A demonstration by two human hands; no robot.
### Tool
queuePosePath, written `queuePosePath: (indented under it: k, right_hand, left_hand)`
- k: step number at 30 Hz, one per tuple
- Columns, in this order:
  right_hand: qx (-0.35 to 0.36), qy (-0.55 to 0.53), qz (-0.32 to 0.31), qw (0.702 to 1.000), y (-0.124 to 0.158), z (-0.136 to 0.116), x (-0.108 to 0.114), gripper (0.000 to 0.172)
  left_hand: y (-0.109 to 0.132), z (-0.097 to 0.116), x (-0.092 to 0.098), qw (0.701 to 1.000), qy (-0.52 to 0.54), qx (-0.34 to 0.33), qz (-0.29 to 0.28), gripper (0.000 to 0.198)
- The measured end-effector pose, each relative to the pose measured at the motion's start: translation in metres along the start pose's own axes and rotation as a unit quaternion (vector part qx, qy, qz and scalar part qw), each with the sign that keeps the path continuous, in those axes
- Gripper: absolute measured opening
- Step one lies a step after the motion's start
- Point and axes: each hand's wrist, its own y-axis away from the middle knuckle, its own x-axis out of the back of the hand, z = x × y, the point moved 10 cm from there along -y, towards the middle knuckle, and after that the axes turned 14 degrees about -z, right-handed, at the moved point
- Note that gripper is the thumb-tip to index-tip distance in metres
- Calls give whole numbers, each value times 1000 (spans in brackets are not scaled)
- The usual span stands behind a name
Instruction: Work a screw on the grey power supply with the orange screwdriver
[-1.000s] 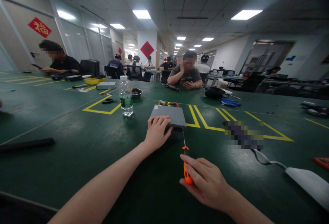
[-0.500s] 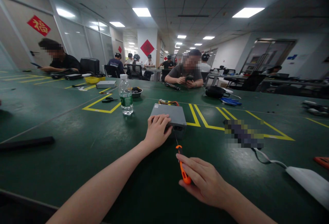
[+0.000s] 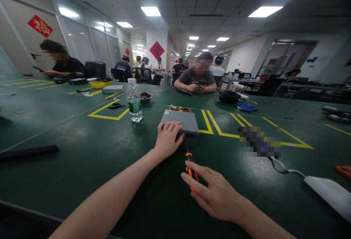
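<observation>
A grey metal computer power supply [image 3: 183, 119] lies on the green table, its socket side towards me and its bundle of coloured wires at the back. My left hand [image 3: 169, 136] grips its near left corner, fingers over the top and thumb at the front face. In my right hand [image 3: 211, 189] is a screwdriver [image 3: 189, 164] with an orange and black handle, held between fingers and thumb. Its thin shaft points up at the power supply's front face below the socket; whether the tip touches a screw cannot be made out.
A water bottle [image 3: 134, 101] stands left of the power supply, near a metal bowl [image 3: 144, 97]. To the right lie a blurred-out dark object [image 3: 259, 142], a white cable and a white adapter [image 3: 327, 195]. A black bar [image 3: 29, 153] lies at left. A person [image 3: 196, 78] sits opposite.
My right fingers have shifted on the screwdriver handle and spread a little, and the handle has turned or tilted slightly left. My left hand and the power supply stay in place.
</observation>
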Motion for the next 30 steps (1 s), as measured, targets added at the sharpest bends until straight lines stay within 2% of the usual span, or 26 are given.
queuePosePath:
  k: [5,10,15,17,21,26,28,30]
  right_hand:
    - [3,5,20,1000,-1,-2,-1,25]
    - [-15,-32,20,999,0,5,-7,28]
    - [-21,-37,-16,999,-4,2,-6,36]
    - [-19,-24,-21,999,-7,0,-3,34]
    - [-6,-28,34,999,-10,1,9,26]
    - [-16,-53,126,990,-1,10,21,24]
    - [-29,-62,127,990,0,12,22,28]
    - [-30,-54,103,993,-1,9,20,31]
  left_hand:
    - [1,3,0,1000,-8,-15,-3,25]
    - [2,5,-1,1000,-8,-24,-8,29]
    - [2,4,-1,1000,-1,-15,-4,28]
    - [2,3,-1,1000,-1,-13,-2,28]
    - [2,3,-1,1000,-6,-15,-3,28]
    - [1,3,-2,1000,-5,-15,-4,28]
    - [1,3,-3,1000,-2,-15,-6,28]
    - [1,3,-3,1000,1,-14,-6,27]
